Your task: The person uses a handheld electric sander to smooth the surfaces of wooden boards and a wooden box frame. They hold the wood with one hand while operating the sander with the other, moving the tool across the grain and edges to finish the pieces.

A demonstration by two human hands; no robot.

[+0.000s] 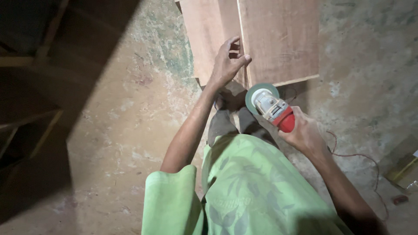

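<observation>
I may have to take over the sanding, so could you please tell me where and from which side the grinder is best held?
Grip the grinder by its red rear body, coming from behind, the cord end, as the right hand does. That part is narrow enough to wrap, and it keeps fingers away from the green disc at the front, which sits by the board edge. The left hand rests on the board.

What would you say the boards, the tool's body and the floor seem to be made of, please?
The boards look like bare, matt plywood: reddish-brown faint grain, thin pale edges. The grinder in the right hand seems to have a dull grey metal head and a glossy red plastic body. The floor looks like rough, stained concrete, though packed earth is possible. The left hand rests on a board.
</observation>
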